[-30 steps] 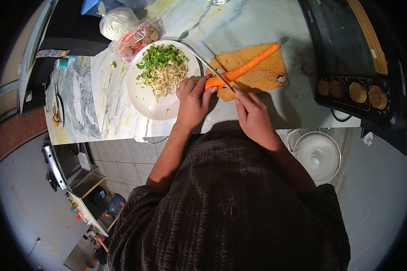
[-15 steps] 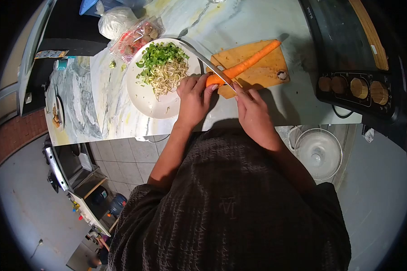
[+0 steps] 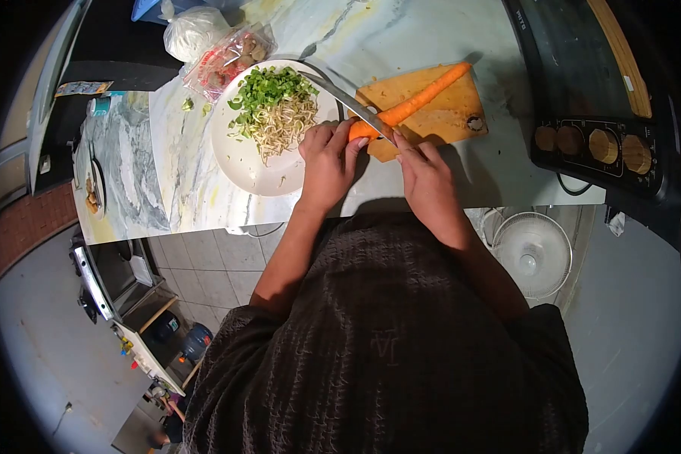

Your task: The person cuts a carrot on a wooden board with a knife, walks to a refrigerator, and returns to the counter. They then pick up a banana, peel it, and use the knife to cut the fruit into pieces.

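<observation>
An orange carrot point(image 3: 420, 100) lies slantwise over the wooden cutting board point(image 3: 461, 98). My left hand point(image 3: 327, 163) is closed on the carrot's thick near end. In my right hand point(image 3: 427, 178) is a knife point(image 3: 353, 104), its blade lying across the carrot and pointing up and left, the tip above the plate's rim. The white plate point(image 3: 257, 174), left of the board, holds chopped green leaves point(image 3: 268, 89) and bean sprouts point(image 3: 284, 127).
Behind the plate are a bag of white powder point(image 3: 193, 34) and a clear packet point(image 3: 231, 62). An oven with knobs point(image 3: 604, 146) stands at the right. A fan point(image 3: 532, 256) is below the counter edge. Part of another person point(image 3: 170, 424) shows at the lower left.
The carrot has shifted slightly to the right, and the knife blade with it. Both hands keep their grips and have moved very little.
</observation>
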The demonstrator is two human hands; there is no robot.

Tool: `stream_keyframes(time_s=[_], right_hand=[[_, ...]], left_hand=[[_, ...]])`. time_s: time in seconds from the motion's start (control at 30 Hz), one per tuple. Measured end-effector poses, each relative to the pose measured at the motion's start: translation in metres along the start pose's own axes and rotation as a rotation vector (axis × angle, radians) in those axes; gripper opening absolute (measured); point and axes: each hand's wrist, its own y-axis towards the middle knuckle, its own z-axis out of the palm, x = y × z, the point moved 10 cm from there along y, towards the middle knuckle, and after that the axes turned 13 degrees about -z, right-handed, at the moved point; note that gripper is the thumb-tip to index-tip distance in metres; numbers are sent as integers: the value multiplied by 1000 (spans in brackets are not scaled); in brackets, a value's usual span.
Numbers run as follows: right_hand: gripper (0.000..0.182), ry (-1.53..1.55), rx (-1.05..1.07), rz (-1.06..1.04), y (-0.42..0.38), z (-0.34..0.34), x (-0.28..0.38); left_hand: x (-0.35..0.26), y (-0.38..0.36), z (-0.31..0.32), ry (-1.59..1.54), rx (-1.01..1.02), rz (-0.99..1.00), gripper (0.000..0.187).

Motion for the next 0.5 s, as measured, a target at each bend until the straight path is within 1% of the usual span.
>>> stream_keyframes(time_s=[0.13,0.2,0.27,0.43,0.5], right_hand=[[37,-82,-39,-49,1,-3,7],[37,-259,24,-33,3,-4,9],[37,-234,-2,-32,7,-6,0],[36,-153,-83,-70,11,-17,4],[34,-142,-174,-114,10,-27,6]], left_hand=[[-1,0,-1,10,-31,21,32],[-2,-3,-3,14,-38,26,33],[-3,-5,-1,23,0,-7,37],[3,-2,0,10,-34,-13,39],[1,-2,0,11,-36,1,39]])
